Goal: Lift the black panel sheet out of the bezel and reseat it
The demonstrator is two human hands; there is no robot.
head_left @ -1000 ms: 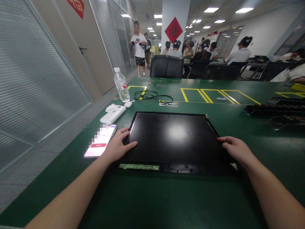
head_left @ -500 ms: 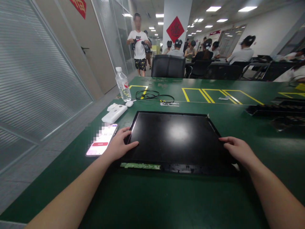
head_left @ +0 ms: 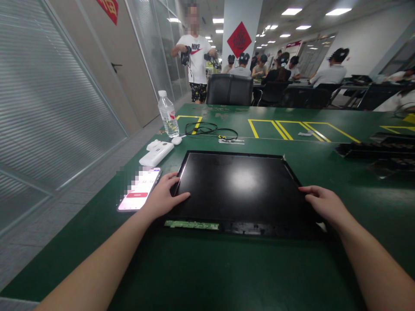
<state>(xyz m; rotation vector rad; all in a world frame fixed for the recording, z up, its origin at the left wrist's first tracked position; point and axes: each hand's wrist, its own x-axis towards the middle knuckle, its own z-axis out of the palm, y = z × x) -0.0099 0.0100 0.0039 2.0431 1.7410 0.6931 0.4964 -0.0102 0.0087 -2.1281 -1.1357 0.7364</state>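
A black flat display panel lies face up on the green table, with a green circuit strip along its near edge. My left hand rests on the panel's left edge, fingers spread flat, thumb on the glass. At the panel's right edge lies my right hand, fingers stretched out over the rim. Neither hand lifts the panel.
A lit phone lies just left of my left hand. Behind it are a white device, a water bottle and a black cable. Dark trays sit at the right. A person in a white shirt stands beyond the table; others sit at far tables.
My hands and the panel have stayed where they were. The person in the white shirt has walked closer to the table.
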